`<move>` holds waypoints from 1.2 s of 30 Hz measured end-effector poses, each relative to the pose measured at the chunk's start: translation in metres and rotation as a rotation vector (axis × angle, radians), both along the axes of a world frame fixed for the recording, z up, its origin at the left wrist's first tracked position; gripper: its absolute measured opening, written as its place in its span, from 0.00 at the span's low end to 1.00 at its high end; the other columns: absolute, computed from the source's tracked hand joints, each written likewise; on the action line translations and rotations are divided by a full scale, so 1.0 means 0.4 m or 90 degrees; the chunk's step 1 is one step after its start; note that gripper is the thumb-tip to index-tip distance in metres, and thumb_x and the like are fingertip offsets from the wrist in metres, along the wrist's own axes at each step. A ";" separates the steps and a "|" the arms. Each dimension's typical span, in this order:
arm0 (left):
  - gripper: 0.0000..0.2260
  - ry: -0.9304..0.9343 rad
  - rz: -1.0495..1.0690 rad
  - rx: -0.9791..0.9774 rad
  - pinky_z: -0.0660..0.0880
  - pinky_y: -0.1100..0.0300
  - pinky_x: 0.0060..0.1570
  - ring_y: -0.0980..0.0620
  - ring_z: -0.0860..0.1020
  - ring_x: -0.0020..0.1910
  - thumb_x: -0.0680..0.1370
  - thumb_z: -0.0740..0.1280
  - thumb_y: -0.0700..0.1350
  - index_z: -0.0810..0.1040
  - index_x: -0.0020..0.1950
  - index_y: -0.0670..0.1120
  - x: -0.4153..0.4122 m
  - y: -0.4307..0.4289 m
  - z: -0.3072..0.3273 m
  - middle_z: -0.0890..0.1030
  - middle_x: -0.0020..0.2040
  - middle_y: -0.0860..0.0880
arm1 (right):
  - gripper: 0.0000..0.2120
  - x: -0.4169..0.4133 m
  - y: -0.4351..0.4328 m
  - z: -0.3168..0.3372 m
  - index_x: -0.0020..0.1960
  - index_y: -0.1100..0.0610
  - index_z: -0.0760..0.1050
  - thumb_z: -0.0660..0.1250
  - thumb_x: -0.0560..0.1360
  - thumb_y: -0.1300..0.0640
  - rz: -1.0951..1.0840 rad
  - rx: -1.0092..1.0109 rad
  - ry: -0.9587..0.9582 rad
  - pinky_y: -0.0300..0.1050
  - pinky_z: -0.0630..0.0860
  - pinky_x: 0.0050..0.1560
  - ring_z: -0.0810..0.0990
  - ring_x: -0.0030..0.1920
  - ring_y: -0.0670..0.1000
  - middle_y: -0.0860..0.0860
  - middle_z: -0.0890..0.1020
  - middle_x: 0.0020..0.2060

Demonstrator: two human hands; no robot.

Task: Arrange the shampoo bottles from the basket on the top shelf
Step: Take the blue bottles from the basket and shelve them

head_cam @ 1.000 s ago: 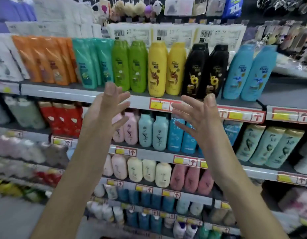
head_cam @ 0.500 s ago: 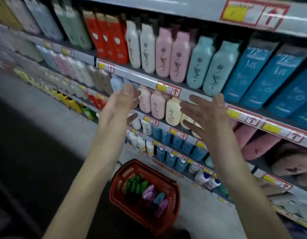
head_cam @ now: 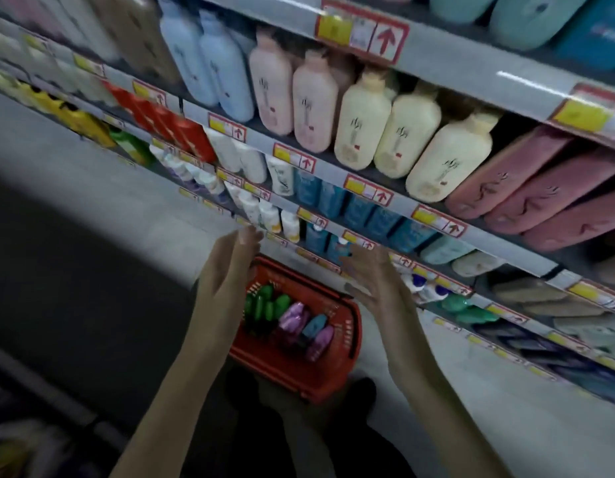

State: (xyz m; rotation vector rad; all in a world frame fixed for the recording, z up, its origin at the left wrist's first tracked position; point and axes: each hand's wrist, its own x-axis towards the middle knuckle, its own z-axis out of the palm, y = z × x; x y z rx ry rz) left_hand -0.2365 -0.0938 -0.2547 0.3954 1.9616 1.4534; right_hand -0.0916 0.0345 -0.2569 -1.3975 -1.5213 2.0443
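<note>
Left hand (head_cam: pixel 226 270): raised in the air, palm turned inward toward the other hand; fingers (head_cam: pixel 245 236) straight and close together, nothing in them
Right hand (head_cam: pixel 375 281): raised level with the left, palm facing it; fingers (head_cam: pixel 354 260) spread and slack, nothing in them, touching nothing
Gap between hands: wide, hands well apart
Basket (head_cam: pixel 349 334): red plastic, on the floor below both sets of fingers, seen through the gap between the hands; the left hand covers its left rim in this view
Shampoo bottles: all lying inside the basket, below the fingers and untouched; green bottles (head_cam: pixel 264 305) nearest the left fingers, purple bottle (head_cam: pixel 294 317) in the middle, blue bottle (head_cam: pixel 314 324) and pink-purple bottle (head_cam: pixel 321 339) toward the right fingers
Shelving: runs above and beyond the fingertips, slanting across the view; cream bottles (head_cam: pixel 361 129) and pale pink bottles (head_cam: pixel 271 88) stand well above the fingers, blue packs (head_cam: pixel 382 219) just above the right fingertips
Price tags (head_cam: pixel 363 29): red-edged with yellow patch and red arrow, along each shelf edge; print too blurred to read
Floor (head_cam: pixel 92 174): grey, to the left of the left fingers
</note>
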 end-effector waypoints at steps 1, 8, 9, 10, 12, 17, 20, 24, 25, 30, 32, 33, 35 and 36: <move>0.22 -0.012 -0.010 -0.017 0.71 0.46 0.67 0.60 0.77 0.64 0.74 0.56 0.74 0.76 0.61 0.67 -0.012 -0.005 -0.055 0.79 0.63 0.61 | 0.41 -0.008 -0.008 -0.061 0.73 0.52 0.69 0.53 0.67 0.30 -0.012 -0.021 -0.013 0.57 0.65 0.74 0.72 0.71 0.50 0.51 0.75 0.69; 0.32 -0.111 -0.033 -0.110 0.71 0.45 0.69 0.56 0.78 0.64 0.73 0.57 0.75 0.75 0.69 0.58 -0.079 -0.012 -0.456 0.79 0.65 0.56 | 0.29 -0.046 -0.075 -0.459 0.61 0.45 0.78 0.54 0.74 0.29 -0.126 -0.047 -0.070 0.49 0.72 0.68 0.80 0.61 0.43 0.45 0.83 0.58; 0.34 -0.115 -0.034 -0.118 0.71 0.46 0.69 0.58 0.78 0.64 0.73 0.57 0.75 0.75 0.70 0.56 -0.084 -0.012 -0.513 0.79 0.65 0.56 | 0.27 -0.049 -0.082 -0.519 0.61 0.46 0.78 0.55 0.75 0.30 -0.142 -0.046 -0.079 0.50 0.71 0.69 0.80 0.61 0.44 0.45 0.83 0.58; 0.34 -0.119 -0.032 -0.123 0.71 0.47 0.70 0.59 0.78 0.64 0.72 0.58 0.74 0.74 0.71 0.55 -0.086 -0.011 -0.562 0.79 0.65 0.57 | 0.27 -0.052 -0.088 -0.568 0.61 0.46 0.78 0.55 0.75 0.30 -0.156 -0.044 -0.086 0.52 0.71 0.70 0.80 0.61 0.45 0.45 0.83 0.58; 0.33 -0.127 -0.030 -0.132 0.70 0.48 0.70 0.59 0.77 0.65 0.72 0.59 0.73 0.75 0.69 0.55 -0.079 -0.014 -0.661 0.80 0.64 0.58 | 0.31 -0.052 -0.104 -0.670 0.63 0.47 0.78 0.55 0.74 0.27 -0.178 -0.047 -0.110 0.53 0.69 0.71 0.79 0.63 0.46 0.46 0.82 0.60; 0.29 -0.177 -0.045 -0.173 0.70 0.47 0.71 0.57 0.75 0.66 0.73 0.61 0.72 0.76 0.67 0.57 -0.046 -0.022 -0.911 0.79 0.65 0.56 | 0.34 -0.034 -0.150 -0.949 0.66 0.52 0.78 0.52 0.76 0.28 -0.220 -0.103 -0.155 0.53 0.71 0.70 0.81 0.61 0.47 0.47 0.83 0.59; 0.19 -0.188 -0.065 -0.188 0.69 0.46 0.71 0.57 0.75 0.67 0.77 0.60 0.68 0.76 0.64 0.62 -0.024 -0.040 -1.054 0.79 0.64 0.59 | 0.32 -0.018 -0.173 -1.097 0.67 0.52 0.77 0.53 0.78 0.31 -0.223 -0.110 -0.196 0.50 0.72 0.69 0.80 0.61 0.46 0.46 0.83 0.60; 0.34 -0.196 -0.103 -0.253 0.68 0.45 0.72 0.52 0.73 0.70 0.76 0.58 0.70 0.70 0.75 0.51 0.001 -0.064 -1.242 0.75 0.71 0.52 | 0.26 -0.004 -0.186 -1.300 0.61 0.54 0.78 0.56 0.80 0.35 -0.196 -0.111 -0.268 0.44 0.75 0.59 0.81 0.56 0.48 0.51 0.84 0.55; 0.35 -0.200 -0.109 -0.261 0.68 0.45 0.72 0.51 0.73 0.70 0.75 0.57 0.71 0.70 0.75 0.51 0.007 -0.066 -1.289 0.75 0.71 0.52 | 0.24 -0.001 -0.188 -1.355 0.58 0.54 0.78 0.56 0.80 0.37 -0.190 -0.103 -0.284 0.39 0.74 0.52 0.81 0.54 0.48 0.53 0.84 0.53; 0.26 -0.184 -0.091 -0.288 0.71 0.50 0.67 0.50 0.76 0.65 0.80 0.58 0.64 0.76 0.69 0.47 0.001 -0.058 -1.466 0.79 0.64 0.49 | 0.25 -0.027 -0.175 -1.562 0.59 0.60 0.78 0.56 0.82 0.40 -0.154 -0.094 -0.351 0.50 0.76 0.59 0.80 0.57 0.60 0.58 0.83 0.54; 0.24 -0.170 -0.073 -0.318 0.71 0.55 0.59 0.49 0.78 0.60 0.82 0.58 0.62 0.79 0.64 0.45 -0.011 -0.044 -1.522 0.81 0.58 0.48 | 0.25 -0.046 -0.157 -1.633 0.63 0.60 0.77 0.55 0.82 0.41 -0.113 -0.088 -0.379 0.54 0.73 0.63 0.79 0.60 0.62 0.61 0.81 0.59; 0.23 -0.171 -0.067 -0.328 0.70 0.57 0.56 0.49 0.78 0.58 0.82 0.58 0.61 0.79 0.63 0.45 -0.015 -0.037 -1.549 0.81 0.55 0.49 | 0.24 -0.054 -0.146 -1.669 0.63 0.62 0.77 0.56 0.83 0.43 -0.092 -0.073 -0.391 0.49 0.72 0.62 0.79 0.60 0.62 0.61 0.81 0.59; 0.24 -0.177 -0.069 -0.340 0.69 0.59 0.53 0.52 0.78 0.55 0.82 0.57 0.62 0.78 0.64 0.45 -0.024 -0.022 -1.588 0.80 0.53 0.51 | 0.20 -0.070 -0.121 -1.725 0.63 0.64 0.77 0.60 0.82 0.50 -0.054 -0.037 -0.428 0.43 0.68 0.55 0.78 0.61 0.61 0.63 0.80 0.60; 0.24 -0.177 -0.071 -0.346 0.69 0.60 0.51 0.53 0.77 0.53 0.82 0.57 0.62 0.78 0.64 0.46 -0.026 -0.017 -1.603 0.80 0.52 0.52 | 0.19 -0.074 -0.109 -1.751 0.65 0.64 0.76 0.62 0.81 0.52 -0.049 -0.026 -0.446 0.42 0.66 0.55 0.78 0.62 0.60 0.62 0.80 0.61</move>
